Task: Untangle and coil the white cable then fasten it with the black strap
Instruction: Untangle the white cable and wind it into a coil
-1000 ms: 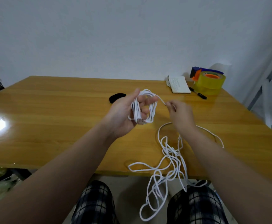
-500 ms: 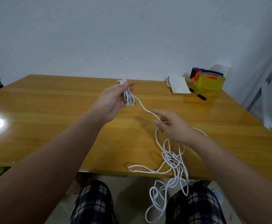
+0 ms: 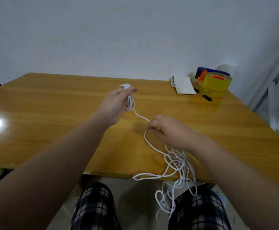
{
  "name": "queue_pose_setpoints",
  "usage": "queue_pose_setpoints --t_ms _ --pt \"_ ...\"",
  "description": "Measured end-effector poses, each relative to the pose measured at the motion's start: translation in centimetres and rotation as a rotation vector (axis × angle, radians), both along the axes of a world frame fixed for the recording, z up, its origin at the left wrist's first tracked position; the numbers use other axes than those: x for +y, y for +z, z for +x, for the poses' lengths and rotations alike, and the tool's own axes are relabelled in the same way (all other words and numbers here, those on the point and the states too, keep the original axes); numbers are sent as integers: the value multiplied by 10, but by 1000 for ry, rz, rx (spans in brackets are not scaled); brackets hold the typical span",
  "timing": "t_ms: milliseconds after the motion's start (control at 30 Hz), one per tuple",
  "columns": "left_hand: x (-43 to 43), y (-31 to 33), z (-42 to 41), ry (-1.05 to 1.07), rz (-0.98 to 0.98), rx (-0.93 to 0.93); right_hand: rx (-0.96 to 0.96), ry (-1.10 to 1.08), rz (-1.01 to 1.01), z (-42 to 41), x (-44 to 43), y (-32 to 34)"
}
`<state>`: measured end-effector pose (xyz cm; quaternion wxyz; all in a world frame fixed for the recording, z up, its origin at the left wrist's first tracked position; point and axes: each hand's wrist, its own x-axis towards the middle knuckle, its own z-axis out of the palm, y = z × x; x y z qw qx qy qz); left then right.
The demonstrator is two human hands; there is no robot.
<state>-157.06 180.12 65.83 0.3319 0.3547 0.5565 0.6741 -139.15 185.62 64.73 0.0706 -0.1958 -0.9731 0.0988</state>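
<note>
The left hand (image 3: 116, 103) is clenched round a small bundle of finished loops of the white cable (image 3: 130, 98), thumb and fingers closed over the top of it, raised above the middle of the tabletop (image 3: 52, 113). That bundle is a narrow oval with its long axis running from the fingertips, towards the far edge, back to the heel of the hand. From its lower end a single strand slants towards the near right and goes straight into the right hand (image 3: 170, 131), which pinches it between curled fingertips (image 3: 149, 126). Below that pinch the cable bows out in a loop and runs into a loose tangle (image 3: 176, 161) at the near edge. The tangle spills over the edge and hangs between the person's knees. To my eye the untangling is only partly done. If the right hand draws the strand through fast, the crossed loops at the edge may cinch into a knot. The weight of the hanging part could also pull more cable off the tabletop. The narrow bundle might slip off the left fingers if the grip eases while a new turn is laid on. I cannot see the black strap from here. A notebook (image 3: 184, 85), a pen (image 3: 203, 96) and a tape dispenser (image 3: 215, 83) sit at the far right corner, well apart from the hands.
</note>
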Motion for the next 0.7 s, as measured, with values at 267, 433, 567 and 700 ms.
queue_pose_setpoints --t_ms 267,433,567,700 --pt "-7 -9 -23 131 -30 -10 37 -212 -5 27 14 9" --pt "4 -8 11 5 -27 25 161 -48 211 9 2 13" --pt "4 -7 23 -63 -1 67 435 134 -96 2 7 21" --pt "4 -13 36 -156 -56 84 599 127 -195 -3 9 30"
